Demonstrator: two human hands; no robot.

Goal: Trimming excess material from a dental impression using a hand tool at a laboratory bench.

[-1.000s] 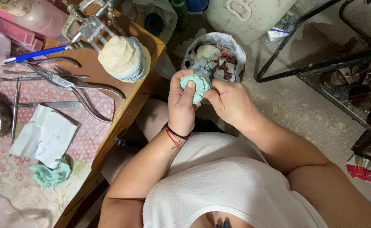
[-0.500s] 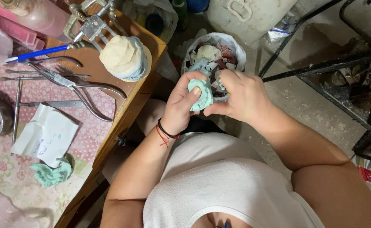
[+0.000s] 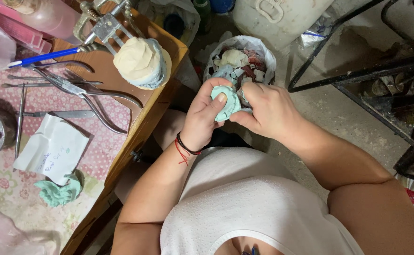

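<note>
Left of the hands stood the wooden table [image 3: 136,137], bearing a cream plaster cast [image 3: 141,62] and pliers [image 3: 82,92]. Just beyond the hands sat a bin of plaster scraps [image 3: 244,59]. The left hand [image 3: 206,118] and right hand [image 3: 266,111] both gripped a pale green mould [image 3: 225,101] between them, seemingly prying it apart; freeing it would call for steady thumb pressure.

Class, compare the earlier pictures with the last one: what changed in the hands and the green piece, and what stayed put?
Both hands, left and right, keep their grip on the green piece. The left thumb has slid up across its face, and the hands sit slightly closer to the waste bag. The tools, the plaster cast and the paper on the table lie as before.
</note>
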